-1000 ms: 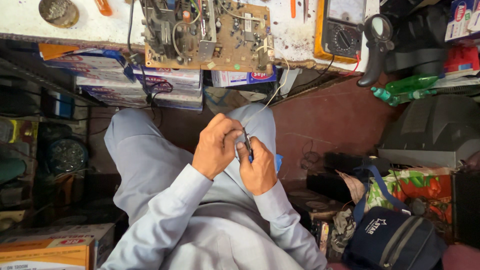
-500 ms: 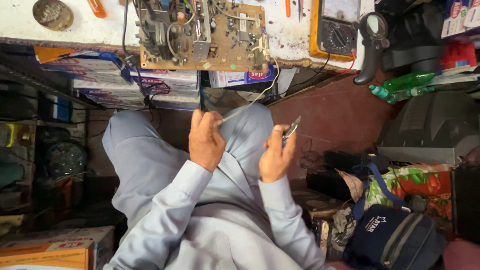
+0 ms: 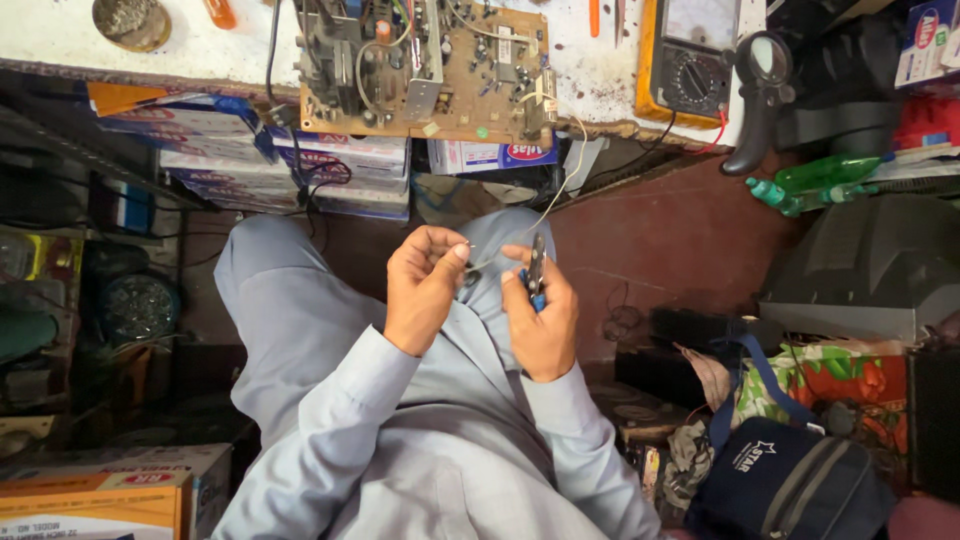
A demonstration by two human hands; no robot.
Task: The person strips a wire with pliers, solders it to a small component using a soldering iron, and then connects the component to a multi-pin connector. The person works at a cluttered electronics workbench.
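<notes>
I look down on my own two hands held close together above my lap, both sleeves pale grey. My left hand (image 3: 425,290) is curled, thumb and forefinger pinched on the end of a thin pale wire (image 3: 545,212). From that pinch the wire runs up and away from my hands to the brown circuit board (image 3: 425,65), which lies on the workbench edge (image 3: 200,50) well beyond my fingertips. My right hand (image 3: 543,322) sits just beside the left, fingers wrapped around a small pair of pliers (image 3: 537,272) with blue handles. The dark metal tip points up, away from my wrist, close to the wire; I cannot tell whether the tip touches it.

Beyond my right hand, further out on the bench, sits a yellow multimeter (image 3: 690,55) with a round dial. A black magnifying glass (image 3: 762,85) stands just to its right. Beyond my left hand, at the far corner of the bench, rests a round metal tin (image 3: 125,20). Under the bench, ahead of my left hand, boxes (image 3: 250,150) are stacked. Down by my right elbow lies a dark blue bag (image 3: 790,480).
</notes>
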